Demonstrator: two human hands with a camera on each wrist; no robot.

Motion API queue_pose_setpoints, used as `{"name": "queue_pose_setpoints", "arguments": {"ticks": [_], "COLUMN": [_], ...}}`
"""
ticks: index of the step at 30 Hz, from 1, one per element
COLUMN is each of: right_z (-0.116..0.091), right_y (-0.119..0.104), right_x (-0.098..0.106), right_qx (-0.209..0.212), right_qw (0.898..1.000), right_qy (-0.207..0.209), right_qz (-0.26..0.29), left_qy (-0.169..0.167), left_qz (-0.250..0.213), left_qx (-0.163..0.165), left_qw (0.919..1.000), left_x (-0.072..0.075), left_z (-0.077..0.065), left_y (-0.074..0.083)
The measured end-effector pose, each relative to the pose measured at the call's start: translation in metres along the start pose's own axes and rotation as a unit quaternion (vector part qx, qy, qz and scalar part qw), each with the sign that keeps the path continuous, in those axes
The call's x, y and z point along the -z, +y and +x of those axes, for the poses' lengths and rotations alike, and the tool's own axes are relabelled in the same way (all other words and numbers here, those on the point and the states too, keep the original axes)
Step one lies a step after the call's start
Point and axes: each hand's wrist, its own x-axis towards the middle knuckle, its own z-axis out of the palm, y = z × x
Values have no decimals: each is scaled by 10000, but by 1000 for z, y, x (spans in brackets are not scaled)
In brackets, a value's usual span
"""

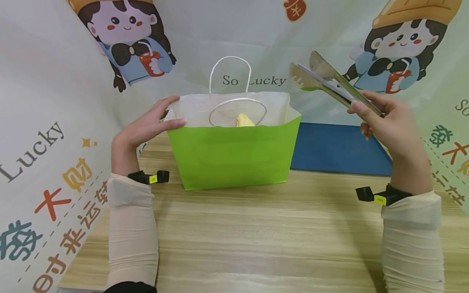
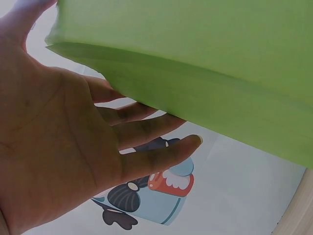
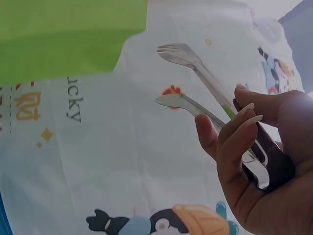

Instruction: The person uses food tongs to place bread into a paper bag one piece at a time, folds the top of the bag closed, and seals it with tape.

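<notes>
A bright green paper bag [image 1: 234, 156] with a white inside stands upright, its mouth open. Across its left end spreads my left hand [image 1: 144, 124], thumb on the front rim and index finger at the back rim. The left wrist view shows the other fingers [image 2: 142, 132] fairly straight along the bag's side. Inside the bag the top of a pale yellow thing [image 1: 243, 120] shows; the rest is hidden. To the right of the bag my right hand [image 1: 395, 122] holds metal serving tongs [image 1: 338, 83] raised, their forked and spoon-shaped tips apart and pointing up-left, nothing between them.
Behind the bag at the right lies a flat blue board [image 1: 338, 150] on the wood-grain table [image 1: 271, 240]. White cord handles [image 1: 230, 57] rise from the bag. A printed white backdrop sheet [image 1: 227, 24] hangs behind and down both sides.
</notes>
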Motion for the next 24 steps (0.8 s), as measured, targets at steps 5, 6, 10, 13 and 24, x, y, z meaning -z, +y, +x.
{"name": "queue_pose_setpoints", "arguments": {"ticks": [5, 6, 10, 13, 24], "right_z": [4, 5, 8, 10, 3], "right_y": [14, 18, 33, 46, 92], "right_x": [13, 15, 26, 36, 74], "right_qx": [-382, -465, -769, -991, -1441], "right_qw": [9964, 9951, 9882, 9824, 9642], "right_qy": [504, 601, 988, 1212, 1630], "right_qz": [-571, -638, -879, -1020, -1514], "left_qy": [-33, -32, -19, -23, -13], "left_qz": [19, 18, 22, -31, -64], "left_qx": [35, 32, 7, -12, 0], "left_qw": [10000, 10000, 10000, 10000, 10000], "left_x": [0, 0, 0, 0, -1], "left_z": [0, 0, 1, 1, 2], "left_y": [0, 0, 0, 0, 0]}}
